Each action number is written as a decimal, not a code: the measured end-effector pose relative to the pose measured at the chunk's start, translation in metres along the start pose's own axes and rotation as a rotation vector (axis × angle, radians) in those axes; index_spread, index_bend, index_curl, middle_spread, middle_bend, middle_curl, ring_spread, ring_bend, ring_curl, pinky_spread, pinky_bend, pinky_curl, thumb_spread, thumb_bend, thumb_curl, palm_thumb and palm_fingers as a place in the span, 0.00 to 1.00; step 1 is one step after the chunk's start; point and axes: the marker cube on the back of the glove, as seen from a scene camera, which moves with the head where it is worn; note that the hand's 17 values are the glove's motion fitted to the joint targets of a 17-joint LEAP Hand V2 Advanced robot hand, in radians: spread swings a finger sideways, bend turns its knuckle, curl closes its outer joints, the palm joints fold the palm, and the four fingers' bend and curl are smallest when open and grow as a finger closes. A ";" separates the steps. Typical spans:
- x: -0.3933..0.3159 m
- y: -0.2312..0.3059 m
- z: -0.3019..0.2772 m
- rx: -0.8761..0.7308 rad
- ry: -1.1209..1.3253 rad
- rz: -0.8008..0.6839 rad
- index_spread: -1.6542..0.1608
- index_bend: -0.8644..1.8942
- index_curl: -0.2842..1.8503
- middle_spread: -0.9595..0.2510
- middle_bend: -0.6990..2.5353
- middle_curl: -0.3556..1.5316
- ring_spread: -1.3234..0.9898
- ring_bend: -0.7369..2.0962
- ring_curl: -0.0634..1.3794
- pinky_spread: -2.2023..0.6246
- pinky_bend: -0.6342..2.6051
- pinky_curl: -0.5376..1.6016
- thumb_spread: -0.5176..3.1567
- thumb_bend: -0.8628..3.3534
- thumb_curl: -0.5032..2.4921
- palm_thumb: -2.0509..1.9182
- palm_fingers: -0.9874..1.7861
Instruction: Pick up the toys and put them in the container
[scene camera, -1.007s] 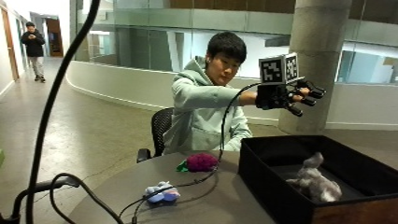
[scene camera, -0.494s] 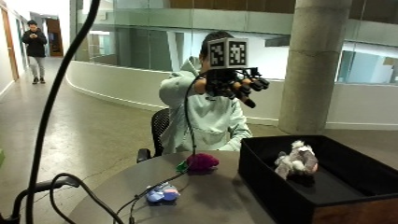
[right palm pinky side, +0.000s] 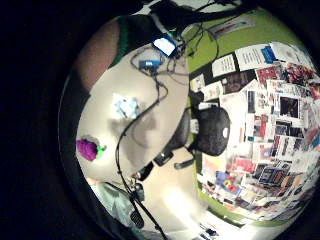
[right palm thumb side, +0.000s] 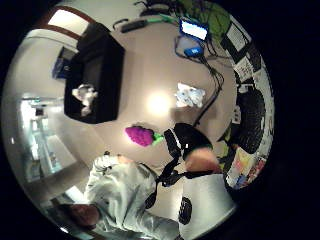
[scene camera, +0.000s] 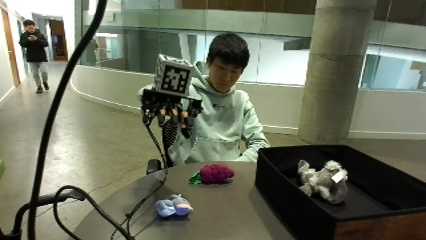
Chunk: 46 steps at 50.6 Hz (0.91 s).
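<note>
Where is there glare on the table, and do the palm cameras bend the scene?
Thumb side palm view: a bright spot of glare sits on the table between the blue toy and the purple toy. Both palm views curve the table edge and the black container strongly. Outside view: lines stay straight, lighting is dim and even, and the gloved right hand hangs above the table.

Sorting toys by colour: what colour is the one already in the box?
Grey toy, clearest in the outside view.
</note>
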 end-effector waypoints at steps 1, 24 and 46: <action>0.001 0.001 0.009 -0.008 0.003 0.012 0.78 0.36 0.25 0.79 0.26 0.36 0.57 0.32 0.22 0.79 0.46 0.40 0.50 0.20 0.30 0.60 0.29; -0.004 -0.037 0.170 -0.354 0.058 0.051 0.77 0.35 0.25 0.80 0.25 0.33 0.57 0.32 0.20 0.80 0.46 0.41 0.49 0.20 0.29 0.60 0.27; -0.012 -0.048 0.207 -0.272 -0.020 0.014 0.74 0.51 0.32 0.77 0.26 0.30 0.57 0.31 0.16 0.79 0.41 0.39 0.52 0.22 0.30 0.65 0.35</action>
